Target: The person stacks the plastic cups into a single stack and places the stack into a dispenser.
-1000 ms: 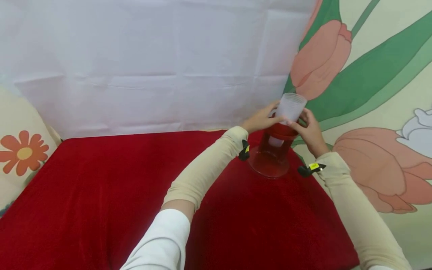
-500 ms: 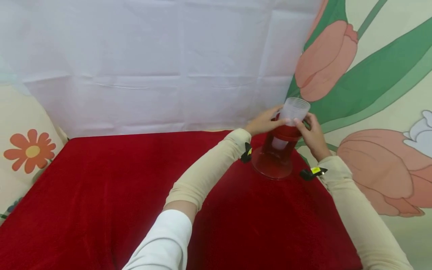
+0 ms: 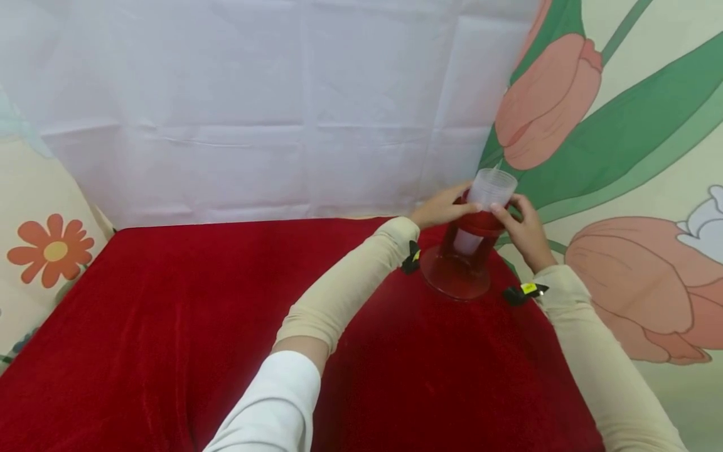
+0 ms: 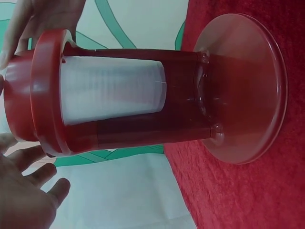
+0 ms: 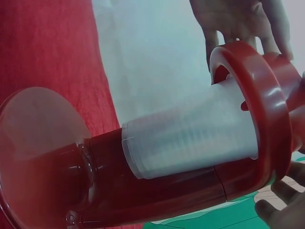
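A red cup dispenser (image 3: 479,223) with a round base (image 4: 243,90) stands upright at the far right of the table. A stack of clear plastic cups (image 3: 492,186) pokes out of its top, and the stack's lower end (image 5: 190,136) shows inside the open frame under the collar. My left hand (image 3: 443,207) holds the stack from the left, its thumb across the front just above the collar. From the right my right hand (image 3: 526,233) holds it too, thumb tip near the left one. Several fingers of both hands are hidden behind the cups in the head view.
Red cloth (image 3: 237,314) covers the table. A white sheet (image 3: 226,125) hangs behind it, and a tulip-printed wall covering (image 3: 627,270) rises close at the right, beside the dispenser.
The cup stack has sunk slightly lower into the dispenser, both hands moving down with it. The head view has shifted a little, so the scene sits farther right. The dispenser stays upright in place.
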Motion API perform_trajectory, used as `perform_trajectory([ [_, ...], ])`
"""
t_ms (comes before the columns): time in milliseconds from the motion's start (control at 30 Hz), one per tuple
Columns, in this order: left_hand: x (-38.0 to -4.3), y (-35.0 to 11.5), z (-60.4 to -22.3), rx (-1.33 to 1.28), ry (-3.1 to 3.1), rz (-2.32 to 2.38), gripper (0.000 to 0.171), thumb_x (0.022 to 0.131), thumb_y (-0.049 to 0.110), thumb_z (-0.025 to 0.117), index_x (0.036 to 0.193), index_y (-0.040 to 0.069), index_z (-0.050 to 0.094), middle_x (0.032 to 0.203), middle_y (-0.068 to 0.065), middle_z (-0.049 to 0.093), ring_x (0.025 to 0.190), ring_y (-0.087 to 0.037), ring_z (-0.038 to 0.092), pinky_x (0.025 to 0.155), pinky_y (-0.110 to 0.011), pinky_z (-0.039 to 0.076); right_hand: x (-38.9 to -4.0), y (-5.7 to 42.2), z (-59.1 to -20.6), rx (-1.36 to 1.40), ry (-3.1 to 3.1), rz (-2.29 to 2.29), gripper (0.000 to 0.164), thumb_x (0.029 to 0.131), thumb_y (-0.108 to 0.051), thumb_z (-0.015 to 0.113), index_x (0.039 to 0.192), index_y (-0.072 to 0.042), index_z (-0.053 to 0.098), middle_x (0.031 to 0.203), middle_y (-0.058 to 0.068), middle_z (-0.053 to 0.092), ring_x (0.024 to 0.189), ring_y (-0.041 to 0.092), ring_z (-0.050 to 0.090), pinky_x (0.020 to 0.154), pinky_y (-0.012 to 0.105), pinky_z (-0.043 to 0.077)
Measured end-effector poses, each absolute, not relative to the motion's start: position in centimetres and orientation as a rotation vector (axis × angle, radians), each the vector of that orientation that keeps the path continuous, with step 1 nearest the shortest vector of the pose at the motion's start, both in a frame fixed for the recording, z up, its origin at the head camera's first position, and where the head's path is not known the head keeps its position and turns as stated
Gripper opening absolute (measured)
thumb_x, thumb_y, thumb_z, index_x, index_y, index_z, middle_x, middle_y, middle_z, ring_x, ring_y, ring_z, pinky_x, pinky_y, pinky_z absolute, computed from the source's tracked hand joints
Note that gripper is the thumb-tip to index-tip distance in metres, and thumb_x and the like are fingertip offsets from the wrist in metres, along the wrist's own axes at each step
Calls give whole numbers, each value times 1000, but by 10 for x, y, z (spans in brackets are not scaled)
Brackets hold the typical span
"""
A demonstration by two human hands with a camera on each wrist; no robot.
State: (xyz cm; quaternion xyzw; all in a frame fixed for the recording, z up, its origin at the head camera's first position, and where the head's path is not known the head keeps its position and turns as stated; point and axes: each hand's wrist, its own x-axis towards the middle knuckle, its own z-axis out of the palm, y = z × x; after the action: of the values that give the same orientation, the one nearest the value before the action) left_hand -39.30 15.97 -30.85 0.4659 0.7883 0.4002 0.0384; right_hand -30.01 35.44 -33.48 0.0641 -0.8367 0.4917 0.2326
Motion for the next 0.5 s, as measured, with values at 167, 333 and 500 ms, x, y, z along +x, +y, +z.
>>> perform_trajectory([
  [167,-396,147,-307,1456,2489,1181,68,102,34,55,159,11,24,156,-6,39,138,-11,40,108,-17,32,-308,347,-334,208,-2309,1326,61,102,-31,55,152,-3,35,148,21,42,137,28,38,114,55,28],
  [333,-386,128,-307,1477,2668,1058,70,103,43,51,159,11,24,160,-4,33,144,-15,33,115,-22,26,-302,350,-346,236,-2059,1154,65,98,-34,61,153,-7,35,153,15,39,140,29,36,114,44,31],
  [500,-365,80,-294,1481,2830,1024,66,104,44,47,158,11,26,159,-7,33,146,-20,28,119,-32,22,-279,326,-324,368,-1662,912,74,90,-52,64,135,5,51,147,11,45,137,27,39,103,36,37],
])
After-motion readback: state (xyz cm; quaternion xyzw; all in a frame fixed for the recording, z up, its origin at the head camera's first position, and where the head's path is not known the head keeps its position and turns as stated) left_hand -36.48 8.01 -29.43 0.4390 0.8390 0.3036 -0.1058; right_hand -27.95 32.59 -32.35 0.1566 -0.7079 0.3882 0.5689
